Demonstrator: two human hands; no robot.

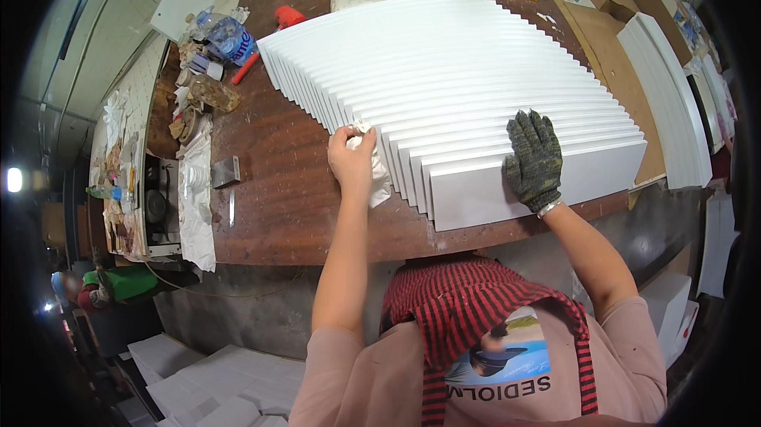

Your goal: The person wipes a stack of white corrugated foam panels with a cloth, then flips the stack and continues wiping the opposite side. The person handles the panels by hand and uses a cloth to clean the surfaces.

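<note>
White boards: a long fan of flat white panels lies overlapped like shingles across the table, running from the far left to the near right, each one stepped over the next.
Table: dark brown wood, worn and scuffed, with its near edge curving across the middle of the view.
Left hand: bare, its grip closed around a crumpled white cloth, pressed against the left ends of the nearer boards.
Cloth: bunched in the fingers, with part of it hanging below the hand over the table, touching the board edges.
Right hand: in a dark speckled knit glove, fingers spread wide and flat, palm down on the nearest board near its right end, holding nothing.
Far left clutter: a plastic water bottle lying on its side, crumpled rags and scraps along the table's left edge, and a red-handled tool just beside the farthest board.
Metal block: small and grey, on the table left of the left hand, well apart from the boards.
Right side: another stack of white panels lying on a lighter board.
Floor, near left: more white panels piled below the table.
</note>
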